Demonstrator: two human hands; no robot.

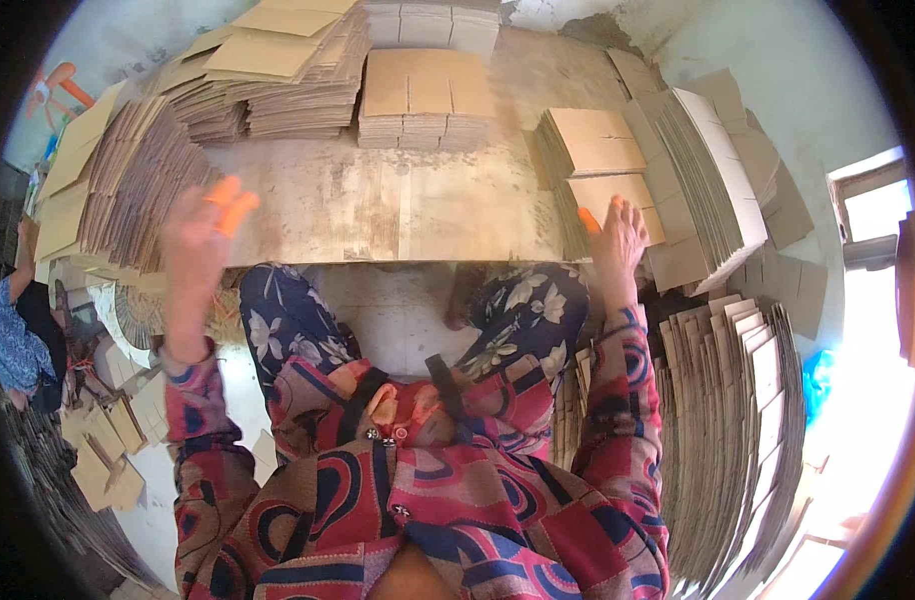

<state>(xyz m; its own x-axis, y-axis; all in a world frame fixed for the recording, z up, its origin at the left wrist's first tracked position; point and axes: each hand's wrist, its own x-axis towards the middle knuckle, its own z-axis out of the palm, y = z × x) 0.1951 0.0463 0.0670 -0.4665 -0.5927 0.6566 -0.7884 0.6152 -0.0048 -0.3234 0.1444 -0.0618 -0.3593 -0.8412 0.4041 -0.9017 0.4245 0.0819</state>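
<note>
My left hand [200, 225] hovers at the table's left side, beside a leaning row of cardboard pieces [138, 190]. Motion blurs it, but two fingers with orange covers stick out, apart, with nothing visible between them. At the right, my right hand [622, 240] is over the near edge of a low stack of slotted brown cardboard sheets [593, 140]. Its fingers reach forward, and an orange-covered thumb stands away from them. Whether its fingertips press on the top sheet is hard to tell. Between both hands lies the stained wooden tabletop [398, 205].
More cardboard stacks [425, 85] stand along the table's far side. Upright cardboard sheets [718, 440] fill the floor at my right, with another leaning row [713, 170] beyond my right hand. Another person's blue-patterned clothing [18, 335] shows at the far left, near scattered cardboard [108, 450].
</note>
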